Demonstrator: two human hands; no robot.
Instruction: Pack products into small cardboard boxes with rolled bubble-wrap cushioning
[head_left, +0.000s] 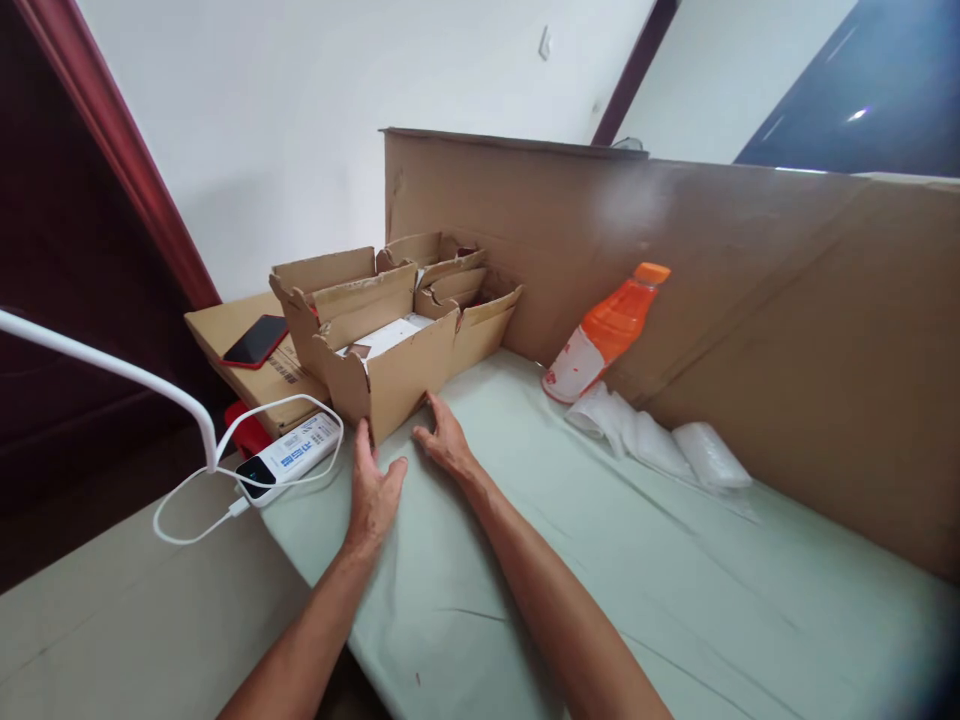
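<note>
A pale green cloth-covered worktop (570,560) carries an open brown cardboard box (390,345) at its left corner. Left hand (373,490) and right hand (444,440), both open and empty, touch its near wall. A careless shove could tip it off the edge.

box (397,375) contents mostly hidden | phone (256,341) partly behind box | forearms cut off below
</note>
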